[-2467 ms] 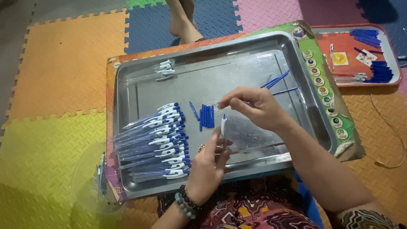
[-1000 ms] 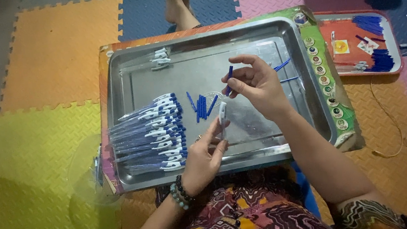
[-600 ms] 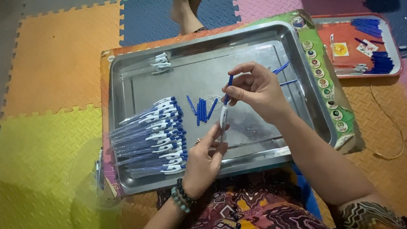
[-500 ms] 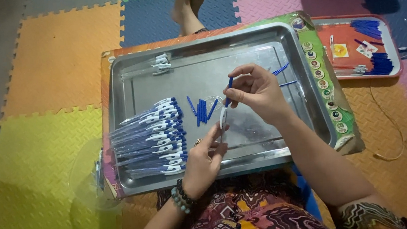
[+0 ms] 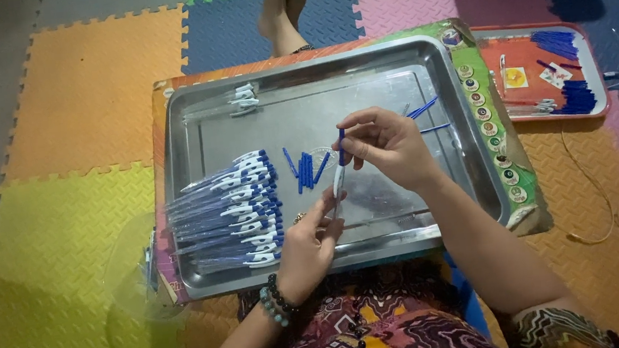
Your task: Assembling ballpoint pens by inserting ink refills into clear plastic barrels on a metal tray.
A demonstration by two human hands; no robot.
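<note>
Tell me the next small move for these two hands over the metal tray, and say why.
Probably push the blue part down into the pen barrel. The right hand pinches that blue piece at the barrel's upper end, while the left hand grips the barrel's lower end, tilted upright over the metal tray. The two pieces look lined up end to end but not yet seated.

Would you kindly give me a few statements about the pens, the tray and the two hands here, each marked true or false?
1. The left hand holds a clear pen barrel. True.
2. The right hand holds a red cap. False: it pinches a blue piece.
3. Finished pens lie stacked at the metal tray's left side. True.
4. The loose blue parts lie on the foam mat. False: they lie inside the tray.
</note>
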